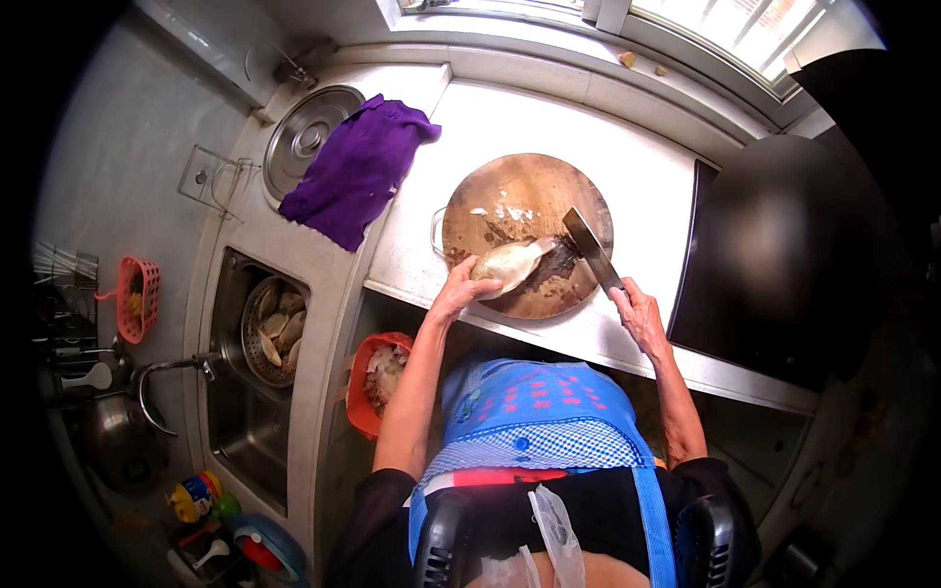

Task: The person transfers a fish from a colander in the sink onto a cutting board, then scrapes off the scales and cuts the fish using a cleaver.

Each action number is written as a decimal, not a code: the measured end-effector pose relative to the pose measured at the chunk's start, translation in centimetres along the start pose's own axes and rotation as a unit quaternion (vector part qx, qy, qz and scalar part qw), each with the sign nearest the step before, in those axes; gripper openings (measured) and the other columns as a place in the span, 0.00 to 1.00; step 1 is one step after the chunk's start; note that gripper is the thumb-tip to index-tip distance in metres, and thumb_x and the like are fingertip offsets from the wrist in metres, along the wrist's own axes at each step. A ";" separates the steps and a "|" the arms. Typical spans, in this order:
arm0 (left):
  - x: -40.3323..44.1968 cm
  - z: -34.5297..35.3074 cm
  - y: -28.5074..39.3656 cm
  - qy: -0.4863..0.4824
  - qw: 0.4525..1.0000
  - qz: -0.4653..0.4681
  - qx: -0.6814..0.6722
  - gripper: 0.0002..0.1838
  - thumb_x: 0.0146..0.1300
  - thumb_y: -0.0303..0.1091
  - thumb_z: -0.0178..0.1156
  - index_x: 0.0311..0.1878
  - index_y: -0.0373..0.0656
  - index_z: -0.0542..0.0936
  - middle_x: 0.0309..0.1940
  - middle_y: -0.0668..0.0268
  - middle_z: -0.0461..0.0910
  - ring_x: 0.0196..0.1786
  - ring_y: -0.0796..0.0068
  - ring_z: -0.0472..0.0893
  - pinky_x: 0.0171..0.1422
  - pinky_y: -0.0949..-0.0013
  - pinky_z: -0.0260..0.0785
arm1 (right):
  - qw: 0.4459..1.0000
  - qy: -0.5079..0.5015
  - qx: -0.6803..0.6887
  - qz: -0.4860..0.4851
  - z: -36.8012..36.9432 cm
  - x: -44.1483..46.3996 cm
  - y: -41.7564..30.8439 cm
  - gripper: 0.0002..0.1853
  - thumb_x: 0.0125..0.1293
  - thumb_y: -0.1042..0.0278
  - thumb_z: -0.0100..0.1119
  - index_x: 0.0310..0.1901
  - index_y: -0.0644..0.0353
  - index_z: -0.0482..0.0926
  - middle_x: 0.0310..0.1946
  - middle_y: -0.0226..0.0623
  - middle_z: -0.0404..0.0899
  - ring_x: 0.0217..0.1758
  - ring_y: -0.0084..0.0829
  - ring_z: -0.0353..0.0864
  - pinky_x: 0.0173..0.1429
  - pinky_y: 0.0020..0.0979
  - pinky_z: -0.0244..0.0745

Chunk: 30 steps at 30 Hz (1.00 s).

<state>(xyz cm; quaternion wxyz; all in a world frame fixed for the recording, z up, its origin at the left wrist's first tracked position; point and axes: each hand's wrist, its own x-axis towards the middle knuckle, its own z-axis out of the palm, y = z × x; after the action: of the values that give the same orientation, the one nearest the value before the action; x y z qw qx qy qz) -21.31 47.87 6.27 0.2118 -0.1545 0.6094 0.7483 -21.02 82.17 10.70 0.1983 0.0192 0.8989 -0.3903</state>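
Observation:
A round wooden cutting board [526,235] lies on the white counter, with dark wet stains and small white scraps on it. My left hand [459,289] grips one end of a pale fish [512,265] lying at the board's lower left. In my right hand [637,312] is the handle of a cleaver [590,247]. Its dark blade reaches over the right side of the board, just right of the fish's narrow end. Dark bits lie between the blade and the fish.
Left of the board is a purple cloth [358,176] partly over a metal lid [306,137]. The sink [257,431] holds a colander [257,338] of fish. A red bin [361,407] hangs below the counter edge. A black cooktop [755,284] is at right.

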 end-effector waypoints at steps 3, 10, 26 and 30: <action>1.4 0.1 -0.4 -0.041 0.995 -0.016 0.092 0.30 0.51 0.33 0.72 0.58 0.34 0.75 0.48 0.63 0.81 0.51 0.73 0.79 0.60 0.71 0.69 | 0.996 -0.004 0.082 0.029 0.6 -1.7 -1.2 0.17 0.73 0.51 0.50 0.44 0.59 0.75 0.14 0.31 0.65 0.19 0.25 0.68 0.27 0.33 0.65; 3.2 -0.8 0.1 0.067 0.876 0.206 0.430 0.26 0.49 0.35 0.70 0.54 0.41 0.79 0.43 0.54 0.77 0.49 0.52 0.77 0.54 0.57 0.70 | 0.992 0.013 -0.052 -0.116 0.6 -5.0 -1.4 0.19 0.65 0.65 0.57 0.57 0.52 0.75 0.31 0.42 0.77 0.33 0.40 0.78 0.41 0.37 0.74; 5.2 3.5 -5.3 0.297 0.759 0.234 0.530 0.24 0.62 0.41 0.63 0.61 0.50 0.73 0.58 0.54 0.64 0.62 0.52 0.62 0.63 0.47 0.57 | 0.897 -0.126 -0.287 -0.312 -4.4 0.2 4.4 0.37 0.54 0.81 0.59 0.64 0.33 0.70 0.37 0.43 0.72 0.36 0.42 0.78 0.38 0.38 0.77; 4.7 3.7 -4.6 0.273 0.765 0.236 0.533 0.21 0.66 0.41 0.58 0.61 0.50 0.73 0.58 0.54 0.64 0.63 0.52 0.61 0.64 0.47 0.55 | 0.882 -0.150 -0.282 -0.347 -3.1 2.7 2.9 0.38 0.55 0.80 0.59 0.66 0.31 0.68 0.35 0.42 0.71 0.35 0.40 0.78 0.37 0.37 0.77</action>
<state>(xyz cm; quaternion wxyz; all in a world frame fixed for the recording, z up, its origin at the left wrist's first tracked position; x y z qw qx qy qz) -22.96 52.91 0.83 -0.0987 -0.0653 0.9595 0.2558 -24.05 86.10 9.59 0.1793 -0.4098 0.8795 -0.1624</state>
